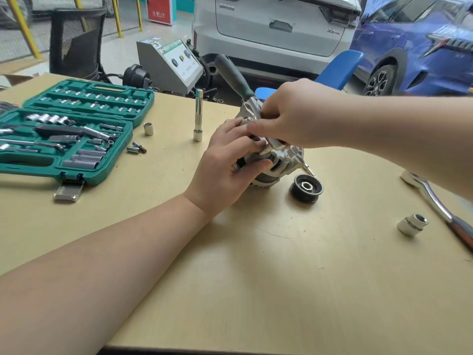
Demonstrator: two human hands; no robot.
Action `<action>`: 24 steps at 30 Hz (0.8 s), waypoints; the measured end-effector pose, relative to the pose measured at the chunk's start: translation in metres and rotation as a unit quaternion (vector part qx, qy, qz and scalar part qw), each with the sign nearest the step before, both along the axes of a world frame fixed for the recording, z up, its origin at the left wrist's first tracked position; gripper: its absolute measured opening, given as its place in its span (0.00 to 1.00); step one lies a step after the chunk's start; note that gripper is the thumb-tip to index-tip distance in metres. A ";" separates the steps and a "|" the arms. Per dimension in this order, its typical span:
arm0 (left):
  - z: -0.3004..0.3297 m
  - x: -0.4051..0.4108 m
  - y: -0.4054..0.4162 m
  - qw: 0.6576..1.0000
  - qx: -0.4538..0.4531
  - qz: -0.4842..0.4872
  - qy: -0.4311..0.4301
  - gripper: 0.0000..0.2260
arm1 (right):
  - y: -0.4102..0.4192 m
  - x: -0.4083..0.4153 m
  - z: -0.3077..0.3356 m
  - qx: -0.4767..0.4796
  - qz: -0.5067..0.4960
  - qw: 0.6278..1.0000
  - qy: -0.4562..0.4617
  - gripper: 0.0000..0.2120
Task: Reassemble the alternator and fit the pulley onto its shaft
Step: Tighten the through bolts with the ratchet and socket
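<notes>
We look down on a pale wooden tabletop from the person's own eye level. Both bare forearms reach in and meet at a silver cast-metal alternator lying near the table's middle, slightly toward the far edge.

The left hand comes in from the near left, wrist resting low on the table. Its fingers curl over the alternator's left side, thumb underneath, gripping the housing. The right hand reaches across from the right, held above the alternator with the knuckles up. Its fingers are closed around the metal head of a ratchet wrench with a dark grey handle; the handle slants up and away to the far left.

The hands cover most of the alternator, so we cannot make out where the wrench's tip meets it.

The black grooved pulley with a silver nut in its centre lies flat on the table just to the right of the alternator, apart from it.

At the left sits an open green plastic socket set case, cut off by the frame. A larger chrome ratchet lies at the right edge, partly behind the right forearm, with a loose chrome socket near it.
</notes>
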State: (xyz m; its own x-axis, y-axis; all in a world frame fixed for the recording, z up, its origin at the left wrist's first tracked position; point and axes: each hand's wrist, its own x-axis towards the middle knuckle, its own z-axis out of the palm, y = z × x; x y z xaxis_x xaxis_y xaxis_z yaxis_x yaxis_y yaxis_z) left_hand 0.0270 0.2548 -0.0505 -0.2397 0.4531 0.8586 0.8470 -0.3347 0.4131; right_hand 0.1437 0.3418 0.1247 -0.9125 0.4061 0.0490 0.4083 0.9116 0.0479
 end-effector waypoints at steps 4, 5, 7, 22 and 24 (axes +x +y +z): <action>0.002 0.000 -0.001 1.000 0.005 -0.007 0.007 0.07 | -0.001 0.020 0.006 0.124 0.172 0.977 -0.039 0.19; 0.002 0.001 -0.001 1.000 0.008 -0.009 0.005 0.06 | -0.001 0.024 0.006 0.150 0.212 0.964 -0.050 0.19; 0.002 0.001 -0.001 1.000 0.004 -0.015 -0.006 0.05 | -0.001 0.031 0.006 0.203 0.303 0.929 -0.065 0.17; 0.002 0.003 -0.005 1.000 0.004 -0.013 -0.019 0.15 | 0.018 0.048 -0.028 0.264 0.392 0.879 0.061 0.12; 0.003 0.001 -0.004 1.000 -0.008 -0.001 -0.010 0.16 | 0.010 0.044 -0.030 0.204 0.340 0.913 0.090 0.14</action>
